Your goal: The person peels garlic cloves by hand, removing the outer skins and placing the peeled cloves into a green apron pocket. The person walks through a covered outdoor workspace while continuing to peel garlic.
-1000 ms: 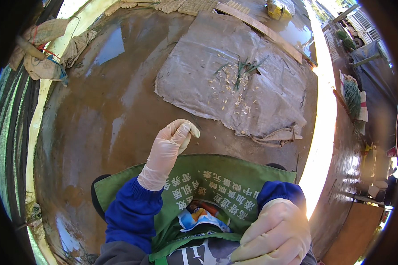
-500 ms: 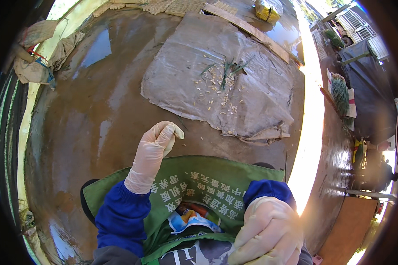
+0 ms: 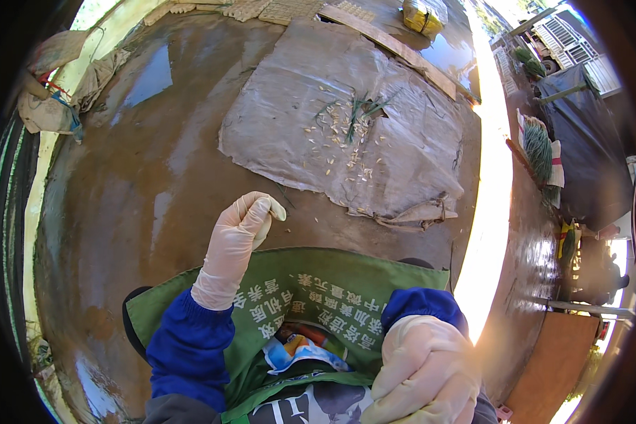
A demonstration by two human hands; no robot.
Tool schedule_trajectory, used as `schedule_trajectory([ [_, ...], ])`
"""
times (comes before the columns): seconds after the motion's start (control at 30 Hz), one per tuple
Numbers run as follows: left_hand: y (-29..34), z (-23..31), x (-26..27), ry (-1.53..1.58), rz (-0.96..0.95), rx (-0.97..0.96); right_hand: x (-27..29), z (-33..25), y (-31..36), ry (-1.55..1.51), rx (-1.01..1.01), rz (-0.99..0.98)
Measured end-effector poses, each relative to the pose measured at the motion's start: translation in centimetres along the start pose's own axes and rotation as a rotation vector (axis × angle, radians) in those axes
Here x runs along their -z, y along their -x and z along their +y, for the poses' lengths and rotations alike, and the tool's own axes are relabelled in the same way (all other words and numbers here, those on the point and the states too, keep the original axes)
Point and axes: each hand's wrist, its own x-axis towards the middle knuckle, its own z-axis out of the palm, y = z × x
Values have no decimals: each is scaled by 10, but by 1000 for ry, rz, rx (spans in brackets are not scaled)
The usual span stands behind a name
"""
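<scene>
My left hand (image 3: 242, 225), in a thin whitish glove, is raised above the apron's far edge. Its fingers are curled in a closed shape with the thumb against them; whatever may be inside is hidden. Large at the lower right, my right hand (image 3: 425, 371) wears the same kind of glove, fingers bent and pressed together. Its palm side is hidden too. Between and under both hands spreads a green apron (image 3: 184, 286) with pale printing. A colourful plastic packet or wrapper (image 3: 300, 353) shows in its fold.
Ahead lies a grey sheet (image 3: 275, 134) with green leafy stalks (image 3: 360, 116) and scattered pale bits (image 3: 360, 169). A wooden plank (image 3: 403, 53) crosses its far side. A yellow bundle (image 3: 424, 20) sits beyond. At right, bundled green stalks (image 3: 537, 152) lie near a dark tarp (image 3: 586, 134).
The whole view has shifted slightly, scene and hands moving a little left together. Both hands keep nearly the same pose.
</scene>
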Motion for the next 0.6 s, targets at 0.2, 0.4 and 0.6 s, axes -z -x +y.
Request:
schedule_trajectory([
  [0.2,1,1,-1,11,20,25,0,-1,1,1,3,-2],
  [0.4,0,0,0,5,11,8,1,0,2,19,9,1],
  [0.6,1,0,0,-1,28,4,0,-1,2,14,18,6],
])
